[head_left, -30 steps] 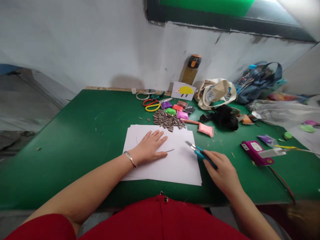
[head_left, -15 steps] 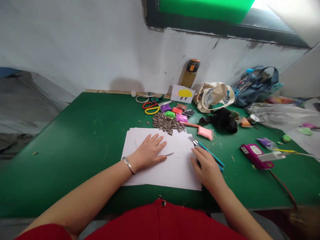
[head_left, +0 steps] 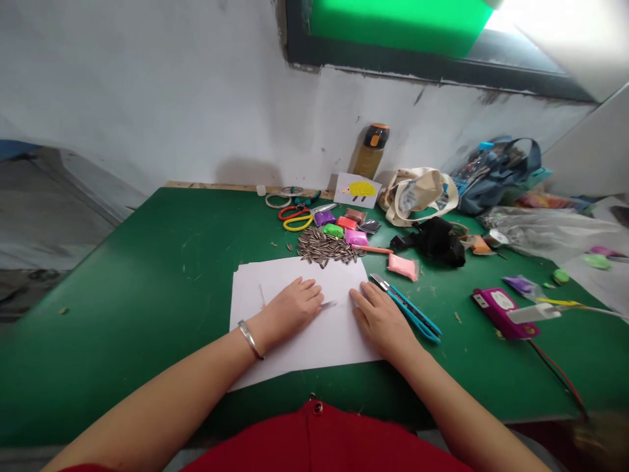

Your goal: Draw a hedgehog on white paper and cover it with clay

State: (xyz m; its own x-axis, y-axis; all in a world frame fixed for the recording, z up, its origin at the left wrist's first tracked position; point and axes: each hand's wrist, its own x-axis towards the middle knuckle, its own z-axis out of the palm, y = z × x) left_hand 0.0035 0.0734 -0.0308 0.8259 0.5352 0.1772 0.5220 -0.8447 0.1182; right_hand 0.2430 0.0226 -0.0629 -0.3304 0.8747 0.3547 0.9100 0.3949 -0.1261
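Note:
My left hand [head_left: 293,307], a silver bangle at its wrist, lies palm down on a stack of white paper [head_left: 314,351]. Its fingers are stretched out fairly close together. By the fingertips is a short grey mark or slit [head_left: 328,305] in the top sheet; I cannot tell which. My right hand [head_left: 386,321] rests over the paper's right edge, fingers extended and slightly apart, holding nothing. To its right, blue-handled scissors or a similar cutting tool [head_left: 417,314] lie on the green table [head_left: 162,275]. A heap of striped sunflower seeds [head_left: 327,247] touches the paper's far edge.
Beyond the seeds lie red and yellow scissors [head_left: 295,219] and packets of coloured clay [head_left: 346,223]. A hedgehog picture [head_left: 358,190] leans by a bottle [head_left: 371,151]. Bags [head_left: 417,193] and a magenta power strip [head_left: 505,314] with a cable are at right.
The paper has turned a little and shifted left. My right hand has moved left onto its edge, uncovering the blue tool. My left fingers have drawn closer together.

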